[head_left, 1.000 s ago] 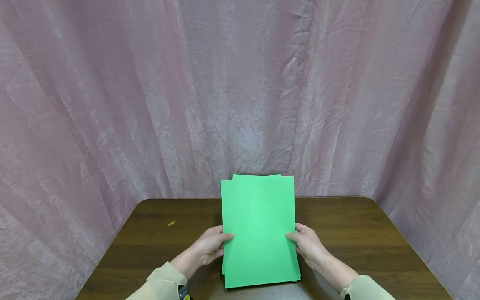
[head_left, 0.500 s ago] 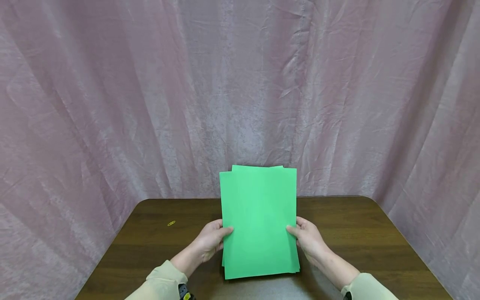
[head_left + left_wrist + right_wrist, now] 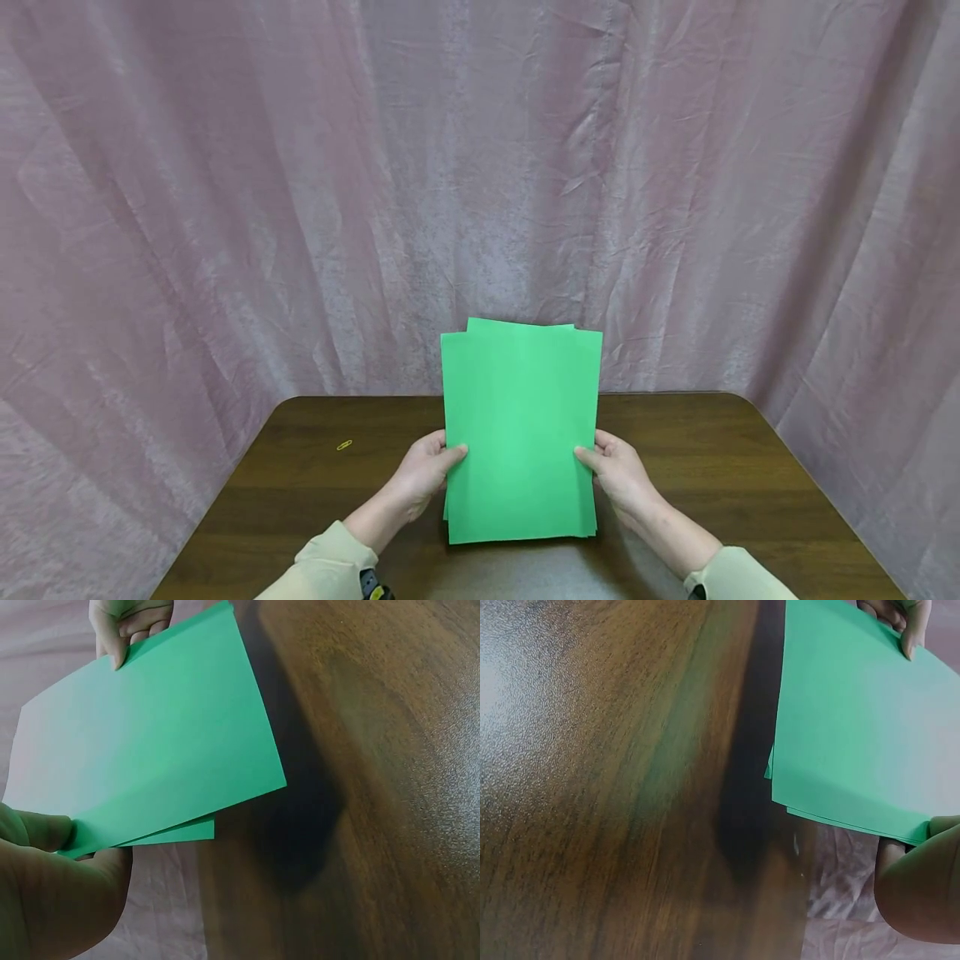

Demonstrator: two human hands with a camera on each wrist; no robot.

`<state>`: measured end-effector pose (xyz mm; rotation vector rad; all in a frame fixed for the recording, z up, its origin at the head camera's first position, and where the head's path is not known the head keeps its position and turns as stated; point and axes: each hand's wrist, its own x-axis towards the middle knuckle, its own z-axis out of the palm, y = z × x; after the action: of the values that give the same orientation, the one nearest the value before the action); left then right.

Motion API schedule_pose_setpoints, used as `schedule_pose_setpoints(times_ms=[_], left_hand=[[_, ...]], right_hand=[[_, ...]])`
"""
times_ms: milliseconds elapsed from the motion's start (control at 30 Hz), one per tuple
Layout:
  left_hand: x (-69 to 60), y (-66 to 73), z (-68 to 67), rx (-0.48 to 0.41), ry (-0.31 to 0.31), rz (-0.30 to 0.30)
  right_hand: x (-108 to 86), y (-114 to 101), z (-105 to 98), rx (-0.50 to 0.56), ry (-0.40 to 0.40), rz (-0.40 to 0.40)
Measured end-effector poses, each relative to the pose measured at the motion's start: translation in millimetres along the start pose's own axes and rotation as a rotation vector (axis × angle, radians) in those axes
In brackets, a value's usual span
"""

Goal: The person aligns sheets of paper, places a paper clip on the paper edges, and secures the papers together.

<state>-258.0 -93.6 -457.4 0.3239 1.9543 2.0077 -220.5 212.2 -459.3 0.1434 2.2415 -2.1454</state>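
Several green sheets of paper (image 3: pixel 521 433) are held up between both hands, their edges not lined up; the rear ones stick out at the top and lower corners. My left hand (image 3: pixel 423 475) pinches the left edge, thumb on the front face and fingers behind. On the opposite edge, my right hand (image 3: pixel 622 479) grips in the same manner. Both wrist views show the paper (image 3: pixel 157 735) raised off the tabletop, with a shadow under it. The fingers behind the sheets are mostly hidden.
A yellow paper clip (image 3: pixel 344 445) lies on the brown wooden table (image 3: pixel 705 467), left of the paper. Behind and beside the table hangs a pink curtain (image 3: pixel 495 183).
Both hands have lifted the green sheets higher, and the stack's top edge now stands further above the table's back edge. The paper clip has stayed in place.
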Motion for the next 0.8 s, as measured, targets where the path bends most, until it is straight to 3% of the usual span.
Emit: schedule_pose_setpoints(times_ms=[333, 800], left_hand=[[0.0, 2.7, 5.7, 0.104, 0.06, 0.098], [-1.6, 7.7, 11.8, 0.143, 0.101, 0.154]], right_hand=[[0.4, -4.7, 0.2, -0.002, 0.031, -0.079], [1.4, -8.0, -0.3, -0.034, 0.032, -0.174]])
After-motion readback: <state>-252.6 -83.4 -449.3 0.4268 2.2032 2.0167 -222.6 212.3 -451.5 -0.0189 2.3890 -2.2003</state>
